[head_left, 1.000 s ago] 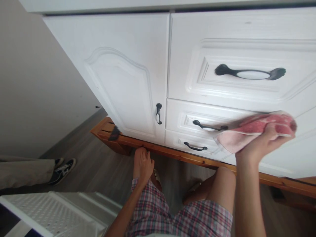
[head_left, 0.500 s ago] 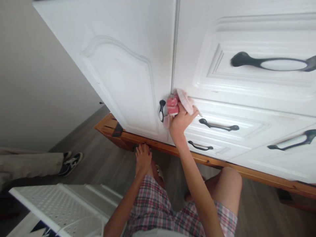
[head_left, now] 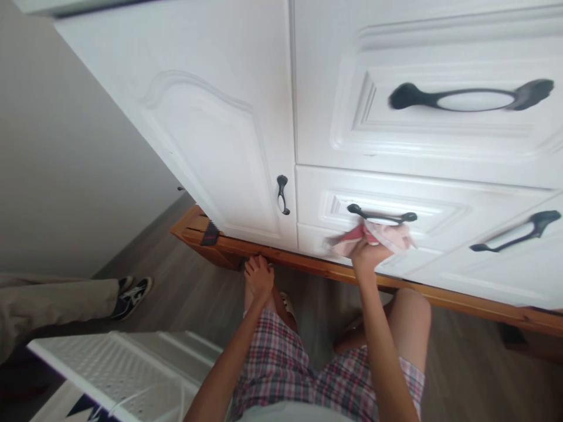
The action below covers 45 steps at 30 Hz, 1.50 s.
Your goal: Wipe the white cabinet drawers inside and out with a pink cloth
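Note:
A pink and white cloth [head_left: 393, 235], with a red patch, is bunched in my right hand [head_left: 368, 257]. The hand presses it against the lower drawer front, just under the black handle [head_left: 382, 217] of the drawer above. The cloth's edges are blurred and it covers the lowest drawer's handle. My left hand [head_left: 259, 275] rests flat on my left knee with its fingers stretched out and nothing in it. Before me is the white cabinet [head_left: 268, 47], with a panelled door at left and drawers to its right.
A wooden rail [head_left: 303, 264] runs along the cabinet's base. At lower left stands a white perforated panel [head_left: 101, 369]. Behind it, a person's trouser leg [head_left: 61, 305] and dark shoe [head_left: 132, 299] show on the floor. Other black handles [head_left: 470, 99] stick out from the cabinet.
My right hand has moved the cloth right and down, from the seam beside the door handle to below the middle drawer's handle. The left hand stays on the knee.

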Each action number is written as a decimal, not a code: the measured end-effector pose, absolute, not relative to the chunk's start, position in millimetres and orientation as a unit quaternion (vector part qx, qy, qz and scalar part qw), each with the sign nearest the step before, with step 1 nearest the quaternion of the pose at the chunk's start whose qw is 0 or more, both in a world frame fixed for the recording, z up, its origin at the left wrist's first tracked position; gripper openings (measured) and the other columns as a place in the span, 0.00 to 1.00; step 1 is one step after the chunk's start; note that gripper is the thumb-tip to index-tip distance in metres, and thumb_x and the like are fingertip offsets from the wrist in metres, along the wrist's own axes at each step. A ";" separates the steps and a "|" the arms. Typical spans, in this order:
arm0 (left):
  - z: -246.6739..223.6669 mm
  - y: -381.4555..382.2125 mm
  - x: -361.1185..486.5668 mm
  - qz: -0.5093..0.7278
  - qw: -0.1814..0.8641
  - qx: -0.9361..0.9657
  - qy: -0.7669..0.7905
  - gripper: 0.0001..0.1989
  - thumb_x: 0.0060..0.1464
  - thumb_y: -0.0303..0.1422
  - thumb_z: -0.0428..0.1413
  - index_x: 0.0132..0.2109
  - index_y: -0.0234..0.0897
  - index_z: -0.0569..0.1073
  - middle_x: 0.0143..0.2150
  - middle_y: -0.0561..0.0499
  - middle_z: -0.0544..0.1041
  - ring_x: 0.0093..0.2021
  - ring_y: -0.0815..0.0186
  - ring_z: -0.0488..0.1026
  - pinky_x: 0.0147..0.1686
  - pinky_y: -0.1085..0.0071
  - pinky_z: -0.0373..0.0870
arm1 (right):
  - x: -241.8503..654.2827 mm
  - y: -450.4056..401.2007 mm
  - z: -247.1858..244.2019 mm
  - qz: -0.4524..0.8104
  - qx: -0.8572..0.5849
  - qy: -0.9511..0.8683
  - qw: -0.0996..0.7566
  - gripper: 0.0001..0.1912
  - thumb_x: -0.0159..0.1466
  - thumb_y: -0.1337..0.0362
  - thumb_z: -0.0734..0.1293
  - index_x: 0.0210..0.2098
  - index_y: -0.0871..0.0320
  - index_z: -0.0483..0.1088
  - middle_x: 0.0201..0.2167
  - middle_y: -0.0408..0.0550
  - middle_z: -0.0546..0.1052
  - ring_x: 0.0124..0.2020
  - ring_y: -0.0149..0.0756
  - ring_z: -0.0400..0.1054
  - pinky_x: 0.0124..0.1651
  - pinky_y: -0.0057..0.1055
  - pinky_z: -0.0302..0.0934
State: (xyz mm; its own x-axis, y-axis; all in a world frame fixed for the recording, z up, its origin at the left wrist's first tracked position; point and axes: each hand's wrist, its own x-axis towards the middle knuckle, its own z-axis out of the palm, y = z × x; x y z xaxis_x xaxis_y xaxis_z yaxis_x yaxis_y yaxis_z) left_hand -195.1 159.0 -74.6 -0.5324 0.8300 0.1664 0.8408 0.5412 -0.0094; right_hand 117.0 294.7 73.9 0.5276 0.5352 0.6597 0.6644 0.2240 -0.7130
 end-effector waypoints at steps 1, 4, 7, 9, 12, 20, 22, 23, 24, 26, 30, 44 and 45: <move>-74.1 159.6 -194.5 -0.037 0.075 -0.476 -0.875 0.33 0.71 0.39 0.50 0.77 0.29 0.65 0.76 0.26 0.65 0.73 0.32 0.64 0.66 0.42 0.67 | 139.6 295.8 75.2 -0.081 -0.624 -0.440 0.641 0.21 0.64 0.54 0.64 0.51 0.61 0.66 0.47 0.62 0.69 0.56 0.60 0.65 0.65 0.62 0.60; -72.2 161.3 -192.7 -0.045 0.075 -0.473 -0.877 0.32 0.71 0.38 0.50 0.76 0.29 0.67 0.76 0.26 0.65 0.73 0.32 0.64 0.65 0.42 0.67 | 196.2 291.8 95.7 -0.145 -0.603 -0.367 0.693 0.23 0.68 0.56 0.61 0.59 0.61 0.57 0.54 0.65 0.66 0.61 0.58 0.65 0.70 0.57 0.57; -70.7 163.6 -191.0 -0.056 0.074 -0.471 -0.877 0.31 0.70 0.38 0.51 0.75 0.30 0.68 0.76 0.27 0.66 0.73 0.31 0.64 0.64 0.42 0.68 | 224.4 277.8 136.3 -0.167 -0.580 -0.366 0.708 0.20 0.71 0.58 0.60 0.59 0.56 0.56 0.57 0.62 0.66 0.63 0.53 0.66 0.71 0.51 0.58; -70.4 165.2 -190.1 -0.062 0.072 -0.467 -0.879 0.31 0.70 0.38 0.51 0.74 0.30 0.69 0.75 0.28 0.66 0.73 0.31 0.63 0.64 0.42 0.68 | 225.3 269.3 168.1 -0.160 -0.569 -0.396 0.703 0.20 0.71 0.59 0.61 0.60 0.56 0.57 0.58 0.62 0.67 0.64 0.52 0.66 0.72 0.50 0.57; -70.8 166.3 -190.0 -0.069 0.070 -0.462 -0.881 0.30 0.70 0.37 0.51 0.73 0.29 0.70 0.75 0.28 0.67 0.73 0.30 0.63 0.64 0.41 0.68 | 202.2 265.8 209.9 -0.139 -0.528 -0.459 0.700 0.22 0.72 0.58 0.63 0.61 0.59 0.57 0.58 0.62 0.66 0.63 0.52 0.65 0.72 0.52 0.57; -74.9 166.8 -191.7 -0.081 0.062 -0.452 -0.886 0.30 0.70 0.37 0.53 0.74 0.29 0.70 0.76 0.30 0.66 0.75 0.32 0.61 0.68 0.41 0.64 | 46.2 270.2 199.2 -0.169 -0.520 -0.675 0.496 0.20 0.72 0.66 0.61 0.62 0.58 0.70 0.54 0.62 0.67 0.55 0.54 0.61 0.59 0.58 0.62; -75.2 166.7 -191.6 -0.088 0.058 -0.449 -0.887 0.30 0.70 0.36 0.53 0.74 0.28 0.70 0.76 0.29 0.66 0.75 0.31 0.60 0.69 0.40 0.63 | 17.3 268.6 181.3 -0.185 -0.511 -0.701 0.463 0.22 0.72 0.72 0.57 0.60 0.58 0.73 0.55 0.65 0.67 0.55 0.53 0.60 0.60 0.59 0.62; -74.9 166.4 -191.6 -0.092 0.055 -0.449 -0.887 0.30 0.70 0.36 0.53 0.74 0.28 0.69 0.76 0.29 0.65 0.75 0.31 0.60 0.69 0.39 0.62 | 8.8 267.5 173.2 -0.188 -0.502 -0.711 0.455 0.23 0.73 0.73 0.56 0.60 0.58 0.74 0.56 0.65 0.68 0.56 0.53 0.60 0.61 0.59 0.61; -74.2 165.7 -191.5 -0.098 0.050 -0.449 -0.887 0.30 0.70 0.36 0.53 0.74 0.29 0.69 0.77 0.29 0.65 0.75 0.31 0.60 0.69 0.39 0.62 | 4.4 266.0 165.5 -0.185 -0.494 -0.721 0.449 0.23 0.73 0.73 0.56 0.61 0.58 0.74 0.57 0.66 0.68 0.56 0.52 0.60 0.62 0.60 0.60; -71.8 164.0 -191.5 -0.112 0.039 -0.450 -0.885 0.30 0.69 0.36 0.53 0.74 0.29 0.69 0.77 0.30 0.65 0.76 0.32 0.59 0.69 0.39 0.62 | 6.7 260.2 150.3 -0.151 -0.486 -0.744 0.434 0.25 0.73 0.73 0.56 0.63 0.58 0.73 0.58 0.66 0.68 0.57 0.52 0.61 0.63 0.59 0.61; -64.4 161.2 -191.7 -0.151 0.010 -0.445 -0.883 0.30 0.69 0.34 0.53 0.74 0.29 0.69 0.77 0.30 0.64 0.76 0.31 0.58 0.70 0.37 0.61 | 44.5 233.7 110.2 0.087 -0.514 -0.758 0.392 0.24 0.69 0.67 0.62 0.64 0.58 0.72 0.58 0.63 0.72 0.56 0.53 0.66 0.62 0.53 0.64; 14.6 177.6 -49.5 -0.335 -0.199 -0.749 -0.536 0.21 0.70 0.26 0.51 0.64 0.48 0.77 0.67 0.49 0.76 0.51 0.66 0.82 0.58 0.68 0.79 | 246.6 3.9 -17.4 0.445 -0.682 -0.089 0.574 0.40 0.46 0.36 0.80 0.50 0.54 0.78 0.41 0.47 0.84 0.42 0.48 0.79 0.45 0.41 0.77; 20.9 179.5 -32.0 -0.339 -0.203 -0.760 -0.515 0.23 0.71 0.27 0.51 0.67 0.47 0.74 0.70 0.47 0.73 0.50 0.66 0.82 0.57 0.67 0.79 | 251.1 -11.0 -23.2 0.456 -0.660 -0.065 0.594 0.38 0.48 0.37 0.79 0.51 0.52 0.78 0.42 0.45 0.84 0.41 0.45 0.80 0.44 0.40 0.77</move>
